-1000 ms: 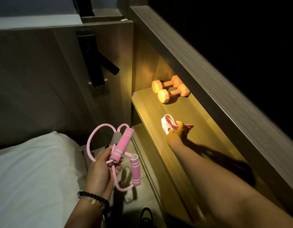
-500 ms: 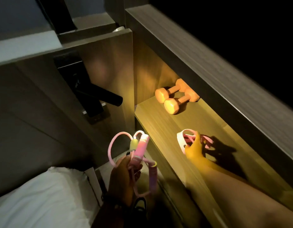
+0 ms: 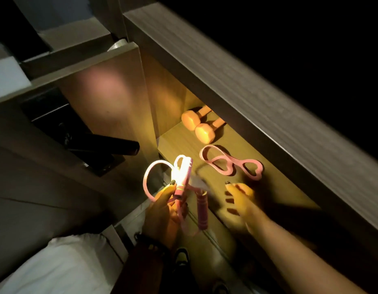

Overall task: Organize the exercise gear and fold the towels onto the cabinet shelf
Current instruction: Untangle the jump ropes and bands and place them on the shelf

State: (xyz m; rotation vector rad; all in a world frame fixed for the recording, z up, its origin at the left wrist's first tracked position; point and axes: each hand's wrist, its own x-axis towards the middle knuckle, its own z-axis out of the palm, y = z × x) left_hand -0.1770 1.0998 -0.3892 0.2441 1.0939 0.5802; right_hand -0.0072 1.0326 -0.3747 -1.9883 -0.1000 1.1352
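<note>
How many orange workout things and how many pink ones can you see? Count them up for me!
Orange: 2, the two dumbbells side by side at the back of the shelf.
Pink: 2, the flat looped band lying on the shelf, and the resistance tube with foam handles held in the left hand.
Total: 4.
</note>
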